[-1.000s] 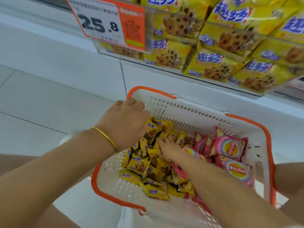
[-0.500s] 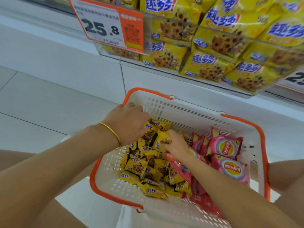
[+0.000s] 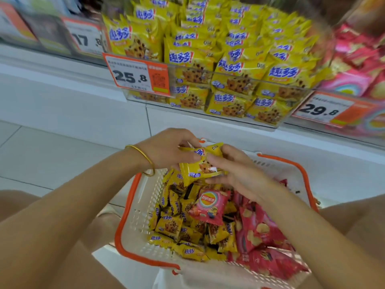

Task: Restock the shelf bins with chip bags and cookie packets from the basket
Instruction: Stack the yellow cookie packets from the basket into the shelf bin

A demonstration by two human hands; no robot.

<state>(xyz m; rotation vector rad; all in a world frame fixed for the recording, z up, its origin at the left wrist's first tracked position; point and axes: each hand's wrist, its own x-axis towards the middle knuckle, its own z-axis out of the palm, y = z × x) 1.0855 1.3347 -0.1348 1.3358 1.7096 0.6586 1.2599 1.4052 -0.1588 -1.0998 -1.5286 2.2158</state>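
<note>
Risk first. On the left, the floor lies just outside the basket (image 3: 125, 236) rim, and the held cookie packets (image 3: 200, 163) hang over the basket's far left corner. The wrappers look slick and stacked. If either hand loosens before the other has the whole bundle, a packet could slip back into the basket or over the rim. Further right, the yellow cookie bin (image 3: 256, 78) stands directly beside a pink-stocked bin (image 3: 354, 80). A careless lift could drop stock in the wrong one.

Left hand (image 3: 166, 151), bangle (image 3: 143, 157) at the wrist: fingers curled over the bundle's upper left edge, pinching it.

Bundle: at least two packets, probably more. Motion blur makes the count unsure.

Right hand (image 3: 235, 174): thumb on top of the packets, fingers spread underneath and along the right side. It is wider open than the left hand but is also grasping.

Below the hands, loose cookie packets (image 3: 173, 224) fill the basket's left half. A pink chip bag (image 3: 210, 205) lies in the middle and red chip bags (image 3: 260, 232) sit to the right. The cookie bin is above, behind the 25.8 price tag (image 3: 135, 77), and already well filled.
</note>
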